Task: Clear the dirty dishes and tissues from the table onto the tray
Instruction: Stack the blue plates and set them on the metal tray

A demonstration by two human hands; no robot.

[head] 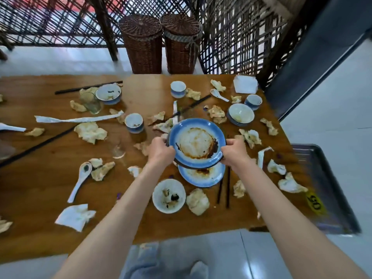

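Note:
A blue-rimmed plate (196, 142) smeared with brown sauce is held tilted above the table. My left hand (161, 151) grips its left rim and my right hand (233, 151) grips its right rim. Directly below lies a second dirty blue plate (201, 177) on the wooden table (50, 190). A white bowl (168, 196) with scraps sits in front of it. Crumpled tissues (197, 201) lie scattered all over. A dark metal tray (330, 190) sits past the table's right edge.
Small cups (134, 122) (178, 89) (253, 101), bowls (108, 94) (240, 114), white spoons (80, 181) (218, 94), dark chopsticks (223, 188) and two clear glasses (91, 102) (118, 151) stand on the table. Two wicker baskets (144, 43) and a lattice screen are behind it.

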